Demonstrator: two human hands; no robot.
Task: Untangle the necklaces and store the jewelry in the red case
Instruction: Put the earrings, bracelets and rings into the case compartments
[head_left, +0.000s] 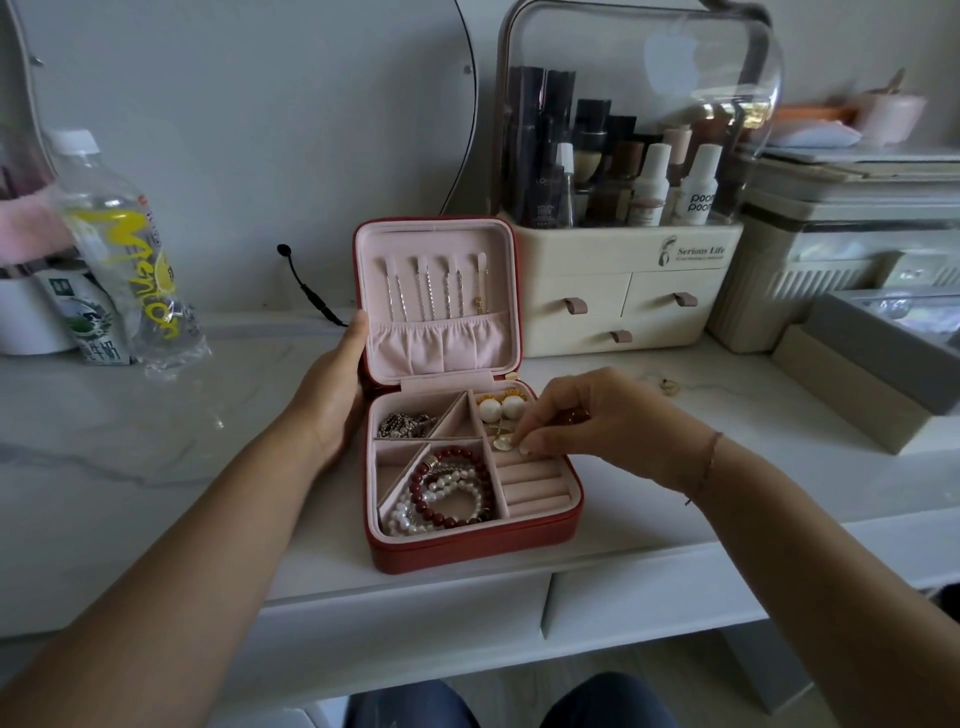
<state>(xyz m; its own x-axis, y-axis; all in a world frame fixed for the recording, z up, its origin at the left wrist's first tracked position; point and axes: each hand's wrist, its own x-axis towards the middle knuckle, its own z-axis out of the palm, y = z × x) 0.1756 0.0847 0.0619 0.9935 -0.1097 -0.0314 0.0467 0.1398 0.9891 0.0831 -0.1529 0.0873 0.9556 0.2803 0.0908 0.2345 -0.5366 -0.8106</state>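
The red case (470, 543) lies open on the white dresser top, its pink lid upright with several chains (434, 286) hanging inside. My left hand (332, 395) holds the case's left side at the hinge. My right hand (587, 415) reaches over the right edge and pinches a small gold pendant (503, 443) above the ring rolls. Two pearl earrings (501, 409) sit in the back right compartment. Red and pearl bead bracelets (447, 491) fill the front left compartment. A silver chain heap (405, 423) lies in the back left one. A thin necklace (670, 385) lies on the dresser to the right.
A cream cosmetics organiser (623, 291) with drawers stands right behind the case. Plastic bottles (124, 249) stand at the left. Grey and beige boxes (872, 374) lie at the right. A black cable plug (306, 286) sticks up behind the case's left side.
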